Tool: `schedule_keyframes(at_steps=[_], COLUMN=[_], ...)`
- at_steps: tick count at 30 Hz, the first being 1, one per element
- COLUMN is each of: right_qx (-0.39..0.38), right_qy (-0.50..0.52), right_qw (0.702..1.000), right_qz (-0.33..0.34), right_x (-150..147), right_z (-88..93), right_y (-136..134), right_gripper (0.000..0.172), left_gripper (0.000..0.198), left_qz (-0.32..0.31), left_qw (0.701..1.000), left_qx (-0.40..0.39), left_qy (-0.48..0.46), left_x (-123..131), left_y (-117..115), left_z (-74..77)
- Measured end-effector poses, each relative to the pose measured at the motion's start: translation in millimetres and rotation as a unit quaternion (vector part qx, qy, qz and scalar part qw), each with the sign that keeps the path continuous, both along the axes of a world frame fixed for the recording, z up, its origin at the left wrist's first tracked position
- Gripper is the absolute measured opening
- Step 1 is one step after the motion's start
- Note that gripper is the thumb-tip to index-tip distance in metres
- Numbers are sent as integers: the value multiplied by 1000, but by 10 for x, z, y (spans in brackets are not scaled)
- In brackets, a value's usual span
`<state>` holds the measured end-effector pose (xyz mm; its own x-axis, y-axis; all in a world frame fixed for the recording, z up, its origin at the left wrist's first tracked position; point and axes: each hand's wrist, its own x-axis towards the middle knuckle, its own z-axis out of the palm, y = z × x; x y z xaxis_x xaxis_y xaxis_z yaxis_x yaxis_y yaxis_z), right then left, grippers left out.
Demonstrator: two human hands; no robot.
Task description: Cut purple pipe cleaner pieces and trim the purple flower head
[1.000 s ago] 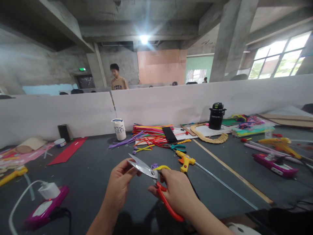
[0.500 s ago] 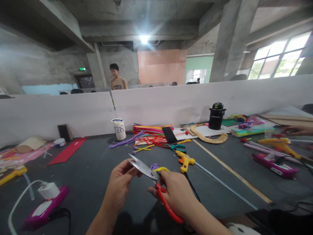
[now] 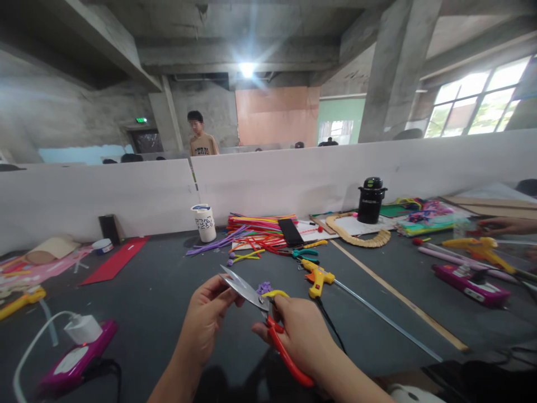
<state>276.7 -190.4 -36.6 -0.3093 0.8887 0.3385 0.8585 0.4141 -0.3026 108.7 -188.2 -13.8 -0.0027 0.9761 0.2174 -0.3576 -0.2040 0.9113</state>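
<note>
Red-handled scissors (image 3: 289,358) are in my right hand (image 3: 302,330), their blades slightly apart and pointing up and left. A yellow stem (image 3: 274,293) and a purple curled piece (image 3: 264,288) show beside the scissors' pivot, just above my right fingers. My left hand (image 3: 210,308) has its thumb and fingertips pinched together at the blade tips; what they hold is hidden behind the blades. A yellow glue gun (image 3: 319,279) lies on the dark table just beyond my right hand, with a clear glue stick in its back.
Colourful pipe cleaners (image 3: 260,229), a white cup (image 3: 204,223) and a black flask (image 3: 371,200) stand or lie near the white partition (image 3: 268,184). Purple power strips (image 3: 472,285) lie at both sides. Another person's hand (image 3: 509,225) is at far right.
Both hands and the scissors stay almost in place. The purple curled piece shows slightly more clearly, and the scissors' handle has shifted a little.
</note>
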Motion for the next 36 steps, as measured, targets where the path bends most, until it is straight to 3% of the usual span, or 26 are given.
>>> schedule_keyframes(at_steps=[8,14,36], right_qx=[6,-61,-48], right_qy=[-8,41,18], right_qw=[1000,997,999], right_qz=[-4,6,11], right_x=[5,37,51], right_z=[9,71,84], right_y=[6,17,-8], right_gripper=[51,43,46], left_gripper=[6,4,9], left_qz=[-3,3,13], left_qw=[1000,1000,999], left_qx=[-13,-20,-2], left_qy=[3,-12,46], left_x=[-16,-47,-38], left_y=[-13,0,8], left_z=[27,41,36])
